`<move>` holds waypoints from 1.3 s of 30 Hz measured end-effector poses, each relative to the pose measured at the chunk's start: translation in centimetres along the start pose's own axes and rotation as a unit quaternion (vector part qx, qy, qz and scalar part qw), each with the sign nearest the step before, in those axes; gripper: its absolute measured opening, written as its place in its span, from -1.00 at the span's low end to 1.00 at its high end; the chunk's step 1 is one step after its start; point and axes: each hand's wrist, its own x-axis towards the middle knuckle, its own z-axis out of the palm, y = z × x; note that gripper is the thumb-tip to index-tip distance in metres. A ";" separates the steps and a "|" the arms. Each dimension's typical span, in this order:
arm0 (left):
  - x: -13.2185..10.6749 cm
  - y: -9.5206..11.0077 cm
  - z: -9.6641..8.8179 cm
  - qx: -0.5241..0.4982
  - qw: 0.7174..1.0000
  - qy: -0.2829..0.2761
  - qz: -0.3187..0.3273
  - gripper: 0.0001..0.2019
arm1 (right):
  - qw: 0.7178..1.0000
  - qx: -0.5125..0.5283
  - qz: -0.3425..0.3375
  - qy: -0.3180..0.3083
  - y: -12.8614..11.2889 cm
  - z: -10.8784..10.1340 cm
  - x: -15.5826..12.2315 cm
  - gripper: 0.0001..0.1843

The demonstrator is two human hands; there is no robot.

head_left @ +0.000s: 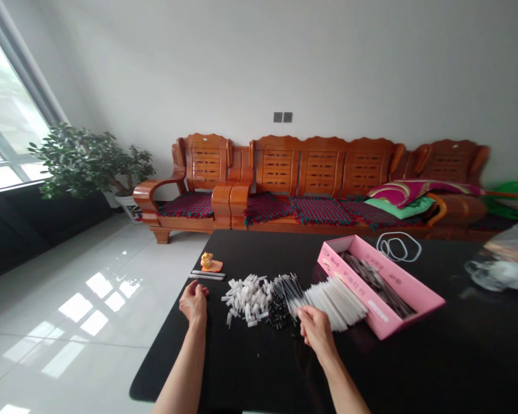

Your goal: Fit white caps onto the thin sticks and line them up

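Near the table's left edge, my left hand (194, 301) has its fingers curled in; whatever may be in them is hidden. Just beyond it lie grey-white pens (207, 276), side by side. My right hand (315, 329) is closed in a pinch at the near end of the white plastic tubes (338, 303); I cannot make out what its fingertips hold. Thin dark pen refills (288, 289) fan out just ahead of that hand. Between my hands are a heap of short white caps (249, 296) and a pile of small black parts (278, 315).
A pink box (396, 322) holding dark grey rods (375, 282) stands at right on the black table (250, 379). A small orange figure (207, 261), white cord loops (399, 247) and a clear plastic bag (515, 253) also lie there. A wooden sofa (323, 167) stands behind.
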 end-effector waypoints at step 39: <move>-8.8 4.1 0.7 -0.043 0.980 -0.132 0.142 -0.72 | 0.977 0.207 0.032 0.045 -0.9 1.5 -0.5 -0.71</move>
